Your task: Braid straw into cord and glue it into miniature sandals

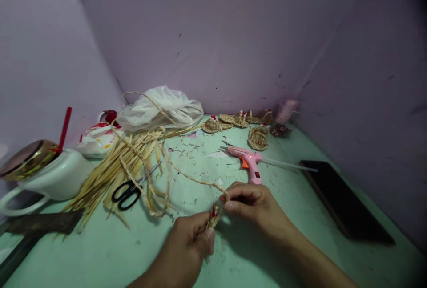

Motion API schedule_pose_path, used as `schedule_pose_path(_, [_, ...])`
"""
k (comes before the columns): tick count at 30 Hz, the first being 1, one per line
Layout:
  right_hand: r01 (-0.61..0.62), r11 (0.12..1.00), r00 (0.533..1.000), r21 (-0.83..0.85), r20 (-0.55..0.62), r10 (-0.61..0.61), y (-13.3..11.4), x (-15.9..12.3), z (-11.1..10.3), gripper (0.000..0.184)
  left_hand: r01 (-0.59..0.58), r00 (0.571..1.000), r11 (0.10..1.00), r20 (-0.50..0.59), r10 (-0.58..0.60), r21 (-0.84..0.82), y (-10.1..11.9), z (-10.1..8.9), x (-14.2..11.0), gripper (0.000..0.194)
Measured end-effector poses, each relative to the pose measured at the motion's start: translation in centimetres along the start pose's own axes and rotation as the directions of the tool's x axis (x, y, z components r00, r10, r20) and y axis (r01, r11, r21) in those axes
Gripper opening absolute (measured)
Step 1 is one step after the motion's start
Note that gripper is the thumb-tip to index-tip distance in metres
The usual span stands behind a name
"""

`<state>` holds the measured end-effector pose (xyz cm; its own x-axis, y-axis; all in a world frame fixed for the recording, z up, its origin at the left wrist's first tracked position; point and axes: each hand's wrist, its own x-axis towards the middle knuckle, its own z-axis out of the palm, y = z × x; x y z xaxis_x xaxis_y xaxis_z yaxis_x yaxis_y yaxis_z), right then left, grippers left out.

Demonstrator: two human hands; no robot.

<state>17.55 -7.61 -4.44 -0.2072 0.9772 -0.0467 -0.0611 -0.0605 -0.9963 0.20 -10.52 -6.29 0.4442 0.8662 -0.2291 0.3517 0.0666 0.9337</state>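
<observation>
My left hand [187, 248] is closed, pinching a small woven straw piece [213, 221] with a red spot on it. Just to its right, my right hand [251, 205] pinches a braided straw cord [227, 195] between thumb and fingertips, close to the woven piece. From there the cord runs left across the table in loops and over the dry straw strips [110, 168]. Beyond my right hand lies a pink hot glue gun [248, 159] with an orange trigger, a small lit light and a clear glue stick in its back.
Black-handled scissors [126, 195] lie by the straw. Several small woven pieces [213, 124] and a white plastic bag [163, 110] sit along the wall. A white cup [71, 174] and a dark-headed tool [43, 223] are at left, a black phone-like slab [347, 203] at right.
</observation>
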Motion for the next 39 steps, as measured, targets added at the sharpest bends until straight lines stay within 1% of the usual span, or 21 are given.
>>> schedule_pose_path(6, [0.078, 0.996, 0.996, -0.047, -0.027, -0.079, 0.1, 0.1, 0.2, 0.003, 0.001, 1.000, 1.000, 0.012, -0.001, 0.010, 0.2, 0.0, 0.1, 0.027])
schedule_pose_path(11, [0.205, 0.976, 0.979, -0.078, 0.004, -0.205, 0.5, 0.0, 0.1, 0.005, 0.035, 0.999, 0.999, 0.007, -0.035, 0.014, 0.1, 0.1, 0.0, 0.027])
schedule_pose_path(15, [0.241, 0.966, 0.970, -0.090, 0.010, -0.241, 0.8, -0.1, -0.1, 0.007, 0.053, 0.999, 0.998, -0.011, -0.053, 0.032, 0.0, 0.3, -0.1, 0.027])
schedule_pose_path(21, [0.223, 0.969, 0.975, -0.107, 0.012, -0.223, 0.9, -0.4, 0.4, 0.005, 0.085, 0.996, 0.994, -0.024, -0.084, 0.068, -0.1, 0.4, 0.0, 0.022])
schedule_pose_path(26, [0.171, 0.979, 0.981, -0.108, -0.074, -0.180, 1.1, -0.2, 0.5, 0.002, 0.027, 0.999, 0.993, -0.031, -0.024, 0.117, -0.3, 0.3, 0.1, 0.023])
schedule_pose_path(29, [0.145, 0.984, 0.983, -0.100, -0.102, -0.155, 1.5, 0.0, 0.4, 0.001, 0.021, 0.999, 0.988, -0.035, -0.015, 0.155, -0.5, 0.3, 0.0, 0.022])
schedule_pose_path(34, [0.086, 0.996, 0.986, -0.033, -0.142, -0.090, 2.1, 0.2, 0.4, 0.005, -0.026, 0.999, 0.985, -0.041, 0.034, 0.168, -0.8, 0.3, -0.1, 0.021])
schedule_pose_path(39, [0.045, 0.997, 0.991, 0.059, -0.129, -0.037, 2.4, 0.2, 0.4, 0.008, -0.042, 0.998, 0.989, -0.040, 0.048, 0.142, -1.0, 0.3, 0.0, 0.021])
